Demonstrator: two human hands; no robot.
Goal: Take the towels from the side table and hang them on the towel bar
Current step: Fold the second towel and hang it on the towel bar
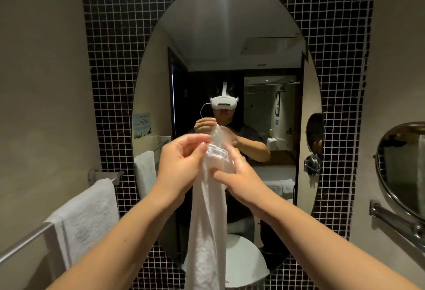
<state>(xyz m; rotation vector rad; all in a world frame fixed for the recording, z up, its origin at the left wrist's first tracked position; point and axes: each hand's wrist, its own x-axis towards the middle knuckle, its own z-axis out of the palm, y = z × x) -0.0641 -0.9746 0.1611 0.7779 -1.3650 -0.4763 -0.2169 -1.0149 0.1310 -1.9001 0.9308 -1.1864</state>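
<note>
A long white towel (207,232) hangs straight down in front of me, bunched at its top. My left hand (181,163) pinches the towel's upper edge from the left. My right hand (236,174) grips the bunched cloth just below, from the right. On the left wall runs a metal towel bar (23,243), and another white towel (87,216) is draped over its far end. The side table is out of view.
An oval mirror (225,48) on a dark mosaic wall faces me and reflects a person wearing a white headset. A round swivel mirror (404,165) on a metal arm sticks out from the right wall. A white basin (246,264) lies below the hanging towel.
</note>
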